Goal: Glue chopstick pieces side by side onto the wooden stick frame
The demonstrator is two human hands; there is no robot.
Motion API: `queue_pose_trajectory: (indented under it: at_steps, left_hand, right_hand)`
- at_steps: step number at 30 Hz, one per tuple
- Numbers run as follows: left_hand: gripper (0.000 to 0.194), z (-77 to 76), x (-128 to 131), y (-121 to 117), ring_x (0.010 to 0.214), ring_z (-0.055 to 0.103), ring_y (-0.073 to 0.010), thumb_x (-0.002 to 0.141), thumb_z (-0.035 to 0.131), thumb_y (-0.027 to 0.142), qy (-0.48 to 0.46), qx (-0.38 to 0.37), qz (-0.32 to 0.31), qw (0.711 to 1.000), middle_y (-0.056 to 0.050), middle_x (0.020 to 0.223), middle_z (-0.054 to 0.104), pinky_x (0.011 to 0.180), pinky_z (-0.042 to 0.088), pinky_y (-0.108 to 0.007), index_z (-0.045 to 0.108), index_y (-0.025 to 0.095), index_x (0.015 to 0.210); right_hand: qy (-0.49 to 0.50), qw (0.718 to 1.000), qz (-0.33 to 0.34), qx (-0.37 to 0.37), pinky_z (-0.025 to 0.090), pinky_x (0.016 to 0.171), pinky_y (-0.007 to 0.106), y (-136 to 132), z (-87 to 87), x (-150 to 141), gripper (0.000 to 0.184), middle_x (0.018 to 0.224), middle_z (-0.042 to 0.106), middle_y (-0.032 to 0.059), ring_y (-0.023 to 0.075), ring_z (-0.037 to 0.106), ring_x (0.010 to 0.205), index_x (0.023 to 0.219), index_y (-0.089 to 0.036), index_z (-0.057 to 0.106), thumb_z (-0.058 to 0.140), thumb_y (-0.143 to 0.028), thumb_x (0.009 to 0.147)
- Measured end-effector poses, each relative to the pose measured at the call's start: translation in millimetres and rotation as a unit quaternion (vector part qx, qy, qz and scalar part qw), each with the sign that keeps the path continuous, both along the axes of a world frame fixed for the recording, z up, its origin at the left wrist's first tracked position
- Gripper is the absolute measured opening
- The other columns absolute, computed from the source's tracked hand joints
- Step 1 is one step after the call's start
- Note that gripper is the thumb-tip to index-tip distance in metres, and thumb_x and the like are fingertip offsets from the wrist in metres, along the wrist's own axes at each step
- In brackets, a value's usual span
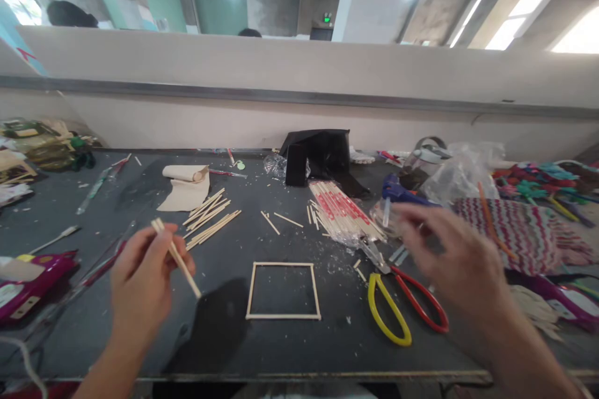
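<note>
My left hand [140, 274] is closed round a short wooden stick [176, 257], held above the dark table [299, 349] at the left. My right hand [449, 255] hovers at the right, blurred by motion, fingers spread and pointing toward the blue glue gun [397, 190]; it holds nothing that I can see. Between my hands a square frame of wooden sticks [283, 290] lies flat on the table. Pliers with one yellow and one red handle [402, 299] lie just below my right hand.
Loose sticks [210, 218] lie at centre left beside a paper roll [187, 182]. A bundle of wrapped chopsticks [341, 209] lies at centre right, a black box [318, 156] behind it. Plastic bags, a knitted cloth [515, 230] and coloured clutter fill the right; magenta packets [32, 280] lie left.
</note>
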State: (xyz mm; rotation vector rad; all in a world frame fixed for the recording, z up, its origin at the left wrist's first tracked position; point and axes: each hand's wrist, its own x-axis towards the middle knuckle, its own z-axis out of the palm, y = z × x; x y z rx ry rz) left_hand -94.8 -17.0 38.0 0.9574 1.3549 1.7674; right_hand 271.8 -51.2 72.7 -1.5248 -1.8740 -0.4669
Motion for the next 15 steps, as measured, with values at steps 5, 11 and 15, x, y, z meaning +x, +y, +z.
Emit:
queue_pose_trajectory:
  at_steps: [5, 11, 15]
  left_hand:
    - [0.013, -26.7, 1, 65, 0.032, 0.032, -0.0057, 0.078, 0.052, 0.028, 0.099, -0.016, 0.036, 0.994, 0.009, 0.045, 0.041, 0.030, 0.023, -0.016, 0.058, 0.018, 0.083]
    - [0.020, -60.0, 0, 69, 0.032, 0.032, -0.0055, 0.080, 0.053, 0.035, 0.147, -0.045, -0.043, 0.987, 0.009, 0.044, 0.040, 0.032, 0.023, -0.016, 0.059, 0.018, 0.086]
    - [0.020, -60.9, -4, 70, 0.030, 0.028, -0.0050, 0.079, 0.054, 0.036, 0.116, -0.057, -0.051, 0.990, 0.010, 0.042, 0.038, 0.030, 0.020, -0.016, 0.059, 0.017, 0.085]
  right_hand:
    - [-0.115, 0.972, -0.138, -0.155, 0.038, 0.099, 0.039, 55, 0.0, 71, 0.060, 0.131, 0.051, 0.0215, 0.0311, 0.049, 0.118, 0.137, -0.002, 0.038, 0.049, -0.021, 0.081]
    - [-0.143, 0.952, -0.117, -0.244, 0.035, 0.100, 0.035, 71, -23.8, 94, 0.058, 0.132, 0.050, 0.0205, 0.0288, 0.048, 0.119, 0.136, -0.004, 0.039, 0.048, -0.024, 0.083]
    - [-0.159, 0.947, -0.129, -0.248, 0.039, 0.095, 0.034, 77, -20.9, 96, 0.058, 0.122, 0.056, 0.0209, 0.0290, 0.053, 0.111, 0.132, -0.005, 0.045, 0.053, -0.027, 0.079]
